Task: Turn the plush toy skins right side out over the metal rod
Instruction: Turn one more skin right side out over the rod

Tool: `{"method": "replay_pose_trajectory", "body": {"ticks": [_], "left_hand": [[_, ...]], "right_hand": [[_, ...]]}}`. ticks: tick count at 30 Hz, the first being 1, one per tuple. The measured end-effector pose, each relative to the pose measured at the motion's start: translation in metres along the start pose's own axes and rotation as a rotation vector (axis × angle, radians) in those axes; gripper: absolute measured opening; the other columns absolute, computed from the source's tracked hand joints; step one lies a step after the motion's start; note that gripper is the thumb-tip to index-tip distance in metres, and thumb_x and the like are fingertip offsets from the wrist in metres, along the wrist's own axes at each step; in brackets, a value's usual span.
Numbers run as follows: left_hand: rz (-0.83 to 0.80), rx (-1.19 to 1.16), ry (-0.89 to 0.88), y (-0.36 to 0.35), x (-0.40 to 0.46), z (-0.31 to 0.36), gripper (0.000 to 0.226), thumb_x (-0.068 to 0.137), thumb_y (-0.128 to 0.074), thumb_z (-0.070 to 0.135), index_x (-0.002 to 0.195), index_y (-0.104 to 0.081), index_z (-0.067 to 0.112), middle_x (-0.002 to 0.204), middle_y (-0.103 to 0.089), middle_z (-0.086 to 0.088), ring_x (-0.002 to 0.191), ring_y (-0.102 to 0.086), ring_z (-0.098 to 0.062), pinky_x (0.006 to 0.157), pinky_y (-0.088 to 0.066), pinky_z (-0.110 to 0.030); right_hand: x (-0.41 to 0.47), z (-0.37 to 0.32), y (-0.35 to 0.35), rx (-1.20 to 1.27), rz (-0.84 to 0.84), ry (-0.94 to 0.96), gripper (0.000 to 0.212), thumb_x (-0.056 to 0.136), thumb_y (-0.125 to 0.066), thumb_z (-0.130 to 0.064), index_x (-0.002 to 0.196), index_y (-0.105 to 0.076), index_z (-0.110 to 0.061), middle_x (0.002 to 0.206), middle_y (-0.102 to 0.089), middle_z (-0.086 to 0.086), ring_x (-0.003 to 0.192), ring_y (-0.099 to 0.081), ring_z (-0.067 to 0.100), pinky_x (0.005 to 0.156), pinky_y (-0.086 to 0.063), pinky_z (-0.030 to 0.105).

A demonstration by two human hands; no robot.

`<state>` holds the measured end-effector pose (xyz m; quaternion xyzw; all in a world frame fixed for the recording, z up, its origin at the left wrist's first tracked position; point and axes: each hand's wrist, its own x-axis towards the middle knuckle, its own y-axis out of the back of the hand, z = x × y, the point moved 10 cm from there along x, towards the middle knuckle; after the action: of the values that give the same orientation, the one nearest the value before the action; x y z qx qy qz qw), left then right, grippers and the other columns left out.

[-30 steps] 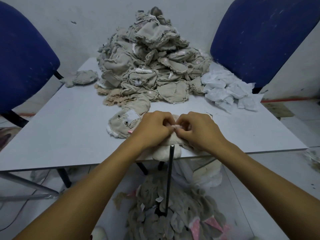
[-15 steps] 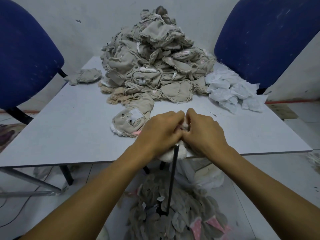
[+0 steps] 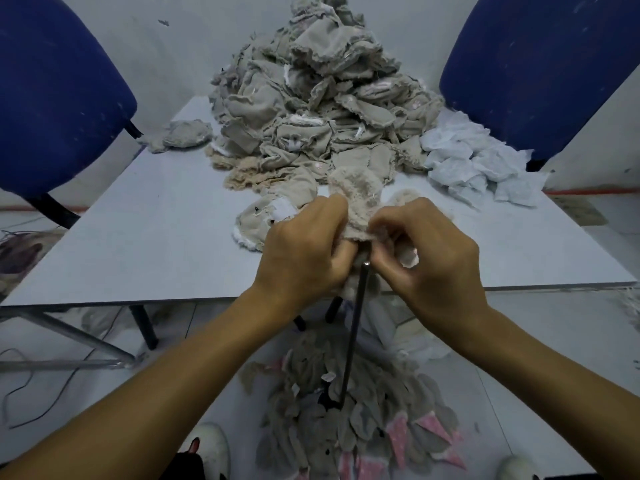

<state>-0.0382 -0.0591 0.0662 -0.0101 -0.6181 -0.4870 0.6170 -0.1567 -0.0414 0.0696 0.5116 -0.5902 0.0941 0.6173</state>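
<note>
1. Both hands gripped one plush toy skin (image 3: 360,206) at the table (image 3: 156,237) edge — left hand (image 3: 304,251) and right hand (image 3: 429,258) each pinching fabric.
2. The skin sat over the metal rod (image 3: 353,334) tip.
3. Best practice, I judged — pull evenly downward, keeping the rod centred inside the limb.
</note>
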Motion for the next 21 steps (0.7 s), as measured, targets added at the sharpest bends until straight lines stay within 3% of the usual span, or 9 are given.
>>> {"method": "replay_pose_trajectory", "body": {"ticks": [3, 5, 7, 9, 12, 15, 17, 19, 21], "left_hand": [[0.028, 0.053, -0.112, 0.011, -0.013, 0.008, 0.013, 0.074, -0.059, 0.001, 0.066, -0.049, 0.003, 0.064, -0.045, -0.011, 0.049, -0.039, -0.028, 0.040, -0.035, -0.041], [0.013, 0.077, -0.192, 0.012, -0.021, 0.016, 0.014, 0.075, -0.059, 0.005, 0.064, -0.052, 0.002, 0.064, -0.047, -0.013, 0.050, -0.039, -0.027, 0.041, -0.034, -0.041], [-0.036, 0.014, -0.285, 0.010, -0.029, 0.023, 0.023, 0.081, -0.055, 0.014, 0.064, -0.054, 0.000, 0.066, -0.047, -0.016, 0.058, -0.042, -0.026, 0.051, -0.035, -0.041], [-0.063, -0.048, -0.267, 0.013, -0.030, 0.019, 0.032, 0.087, -0.050, 0.023, 0.067, -0.057, -0.001, 0.074, -0.048, -0.016, 0.069, -0.044, -0.028, 0.061, -0.037, -0.045], [-0.035, -0.079, -0.139, 0.024, -0.020, 0.005, 0.030, 0.087, -0.050, 0.032, 0.081, -0.057, 0.003, 0.089, -0.049, -0.015, 0.087, -0.046, -0.031, 0.073, -0.039, -0.052], [-0.284, -0.176, -0.104, 0.001, -0.018, 0.006, 0.043, 0.089, -0.053, 0.043, 0.107, -0.059, 0.004, 0.103, -0.053, -0.012, 0.097, -0.049, -0.028, 0.083, -0.043, -0.048], [-0.446, -0.236, -0.077, -0.019, -0.024, 0.007, 0.047, 0.089, -0.063, 0.045, 0.112, -0.059, 0.005, 0.101, -0.058, -0.007, 0.091, -0.054, -0.023, 0.079, -0.046, -0.045], [-0.453, -0.254, -0.080, -0.026, -0.026, 0.007, 0.038, 0.085, -0.075, 0.035, 0.101, -0.062, 0.003, 0.089, -0.061, -0.007, 0.078, -0.056, -0.025, 0.068, -0.047, -0.043], [-0.407, -0.271, -0.091, -0.024, -0.025, 0.005, 0.031, 0.082, -0.080, 0.025, 0.090, -0.062, 0.000, 0.078, -0.058, -0.007, 0.067, -0.052, -0.025, 0.059, -0.044, -0.041]], "right_hand": [[-0.006, -0.018, 0.008, 0.027, 0.029, 0.165, 0.003, 0.086, -0.069, 0.004, 0.089, -0.070, 0.003, 0.079, -0.062, 0.014, 0.067, -0.057, 0.026, 0.061, -0.046, 0.034], [-0.012, -0.024, 0.010, 0.082, 0.027, 0.236, 0.009, 0.086, -0.072, 0.002, 0.094, -0.068, 0.000, 0.080, -0.063, 0.015, 0.069, -0.058, 0.027, 0.063, -0.047, 0.033], [-0.021, -0.027, 0.007, 0.116, -0.006, 0.281, 0.022, 0.085, -0.074, 0.001, 0.100, -0.061, -0.007, 0.081, -0.064, 0.015, 0.069, -0.056, 0.028, 0.062, -0.046, 0.034], [-0.033, -0.028, -0.003, 0.102, -0.088, 0.306, 0.022, 0.085, -0.074, 0.000, 0.100, -0.060, -0.008, 0.081, -0.064, 0.014, 0.068, -0.055, 0.029, 0.060, -0.045, 0.036], [-0.047, -0.023, -0.021, 0.061, -0.265, 0.273, 0.014, 0.084, -0.070, 0.002, 0.096, -0.067, -0.004, 0.081, -0.062, 0.012, 0.069, -0.056, 0.027, 0.059, -0.046, 0.034], [-0.052, -0.012, -0.027, 0.182, -0.400, 0.151, 0.013, 0.094, -0.059, -0.023, 0.106, -0.054, -0.019, 0.083, -0.062, 0.002, 0.070, -0.057, 0.013, 0.058, -0.048, 0.027], [-0.046, 0.003, -0.017, 0.229, -0.325, 0.027, 0.011, 0.096, -0.054, -0.030, 0.105, -0.051, -0.023, 0.084, -0.058, -0.004, 0.071, -0.051, 0.005, 0.061, -0.046, 0.020], [-0.037, 0.010, -0.002, 0.127, -0.182, 0.020, 0.016, 0.095, -0.057, -0.028, 0.108, -0.056, -0.018, 0.090, -0.054, 0.001, 0.079, -0.043, 0.005, 0.072, -0.040, 0.012], [-0.030, 0.019, -0.002, -0.026, -0.178, 0.010, 0.033, 0.092, -0.062, -0.037, 0.116, -0.065, -0.016, 0.103, -0.054, 0.011, 0.093, -0.045, 0.017, 0.083, -0.037, 0.019]]}}
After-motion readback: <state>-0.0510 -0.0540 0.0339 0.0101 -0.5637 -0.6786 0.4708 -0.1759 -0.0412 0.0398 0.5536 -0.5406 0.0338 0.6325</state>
